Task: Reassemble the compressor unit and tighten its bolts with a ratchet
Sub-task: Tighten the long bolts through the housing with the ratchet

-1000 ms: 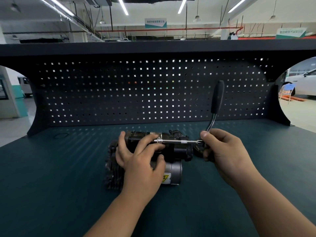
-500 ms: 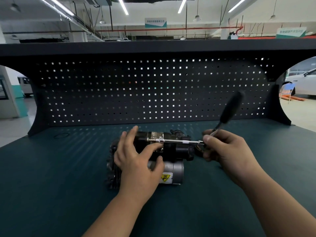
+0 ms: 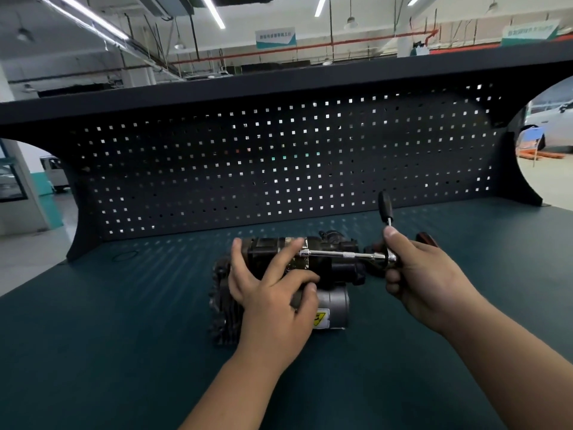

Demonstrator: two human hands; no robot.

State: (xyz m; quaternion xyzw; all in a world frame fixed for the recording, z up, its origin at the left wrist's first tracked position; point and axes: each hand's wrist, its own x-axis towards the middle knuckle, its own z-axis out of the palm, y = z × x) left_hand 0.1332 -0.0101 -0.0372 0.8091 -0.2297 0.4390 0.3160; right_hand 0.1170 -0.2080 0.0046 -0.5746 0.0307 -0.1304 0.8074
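The compressor unit (image 3: pixel 333 301) lies on the counter (image 3: pixel 124 321), apparently put together, so I judge the work is at bolt-tightening. The left hand (image 3: pixel 273 293) presses spread fingers over it. The right hand (image 3: pixel 424 280) grips the ratchet (image 3: pixel 341 254) (handle upright). I cannot tell how many bolts remain.

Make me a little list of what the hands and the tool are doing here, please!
Left hand: rests on the compressor unit, fingers spread
Right hand: grips the ratchet near its head, handle pointing up
Extension bar: lies level across the compressor unit's top
Table: dark teal, pegboard behind
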